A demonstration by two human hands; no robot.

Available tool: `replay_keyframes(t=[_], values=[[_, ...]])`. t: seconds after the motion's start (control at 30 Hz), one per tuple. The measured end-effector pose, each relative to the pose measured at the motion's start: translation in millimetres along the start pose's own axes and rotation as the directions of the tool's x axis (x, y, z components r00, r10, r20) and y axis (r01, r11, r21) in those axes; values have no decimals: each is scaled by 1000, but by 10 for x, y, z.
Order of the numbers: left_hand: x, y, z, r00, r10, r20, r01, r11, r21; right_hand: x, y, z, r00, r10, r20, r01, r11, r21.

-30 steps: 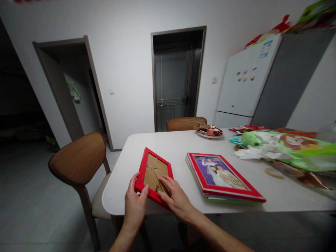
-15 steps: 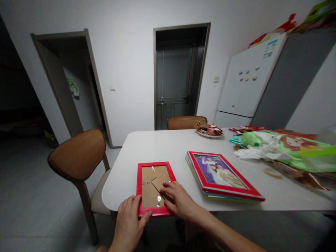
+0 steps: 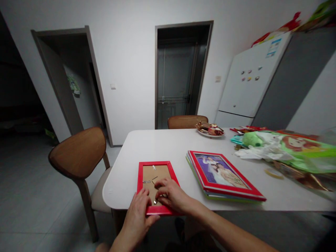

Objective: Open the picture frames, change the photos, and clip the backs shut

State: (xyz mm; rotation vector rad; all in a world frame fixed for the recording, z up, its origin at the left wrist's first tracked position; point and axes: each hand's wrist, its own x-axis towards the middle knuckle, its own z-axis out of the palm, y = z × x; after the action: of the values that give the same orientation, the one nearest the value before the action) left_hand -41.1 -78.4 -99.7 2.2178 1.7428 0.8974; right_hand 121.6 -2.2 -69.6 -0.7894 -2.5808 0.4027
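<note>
A red picture frame (image 3: 168, 211) lies face down at the table's near edge, its brown backboard (image 3: 160, 172) showing. Small metal clips sit around the backboard, and its thin stand leg is partly hidden by fingers. My left hand (image 3: 139, 214) grips the lower left corner, thumb along the near edge and fingers over the backboard. Curled over the lower part of the board, my right hand (image 3: 173, 196) has its thumb and fingertips closed at the lower metal clip (image 3: 155, 202). The right side of the frame is largely covered by that hand.
On the white table (image 3: 157, 143), a stack of picture frames (image 3: 225, 175) with a photo on top is to the right. A plate (image 3: 210, 133) stands at the back. Bags and wrappings (image 3: 278, 147) cover the right side. A chair (image 3: 78, 154) is at the left.
My left fingers have moved up and right onto the backboard from the frame's left side. My right hand has shifted slightly left, its fingers now curled at the lower clip.
</note>
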Motion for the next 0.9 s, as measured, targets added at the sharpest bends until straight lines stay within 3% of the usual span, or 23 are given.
replay_keyframes(t=[0.27, 0.5, 0.73, 0.9], values=[[-18, -26, 55, 999, 17, -38, -17, 1000, -3, 230, 12, 65, 990, 104, -92, -102, 994, 25], [4, 1, 24, 999, 24, -28, -24, 1000, -13, 660, 11, 318, 963, 245, -109, -261, 948, -179], [-18, -1, 9, 1000, 8, -13, -8, 999, -37, 680, 132, 314, 937, 315, -151, -341, 917, -205], [-12, -1, -2, 1000, -4, 18, 5, 999, -45, 679, 368, 229, 875, 439, -204, -478, 848, -228]])
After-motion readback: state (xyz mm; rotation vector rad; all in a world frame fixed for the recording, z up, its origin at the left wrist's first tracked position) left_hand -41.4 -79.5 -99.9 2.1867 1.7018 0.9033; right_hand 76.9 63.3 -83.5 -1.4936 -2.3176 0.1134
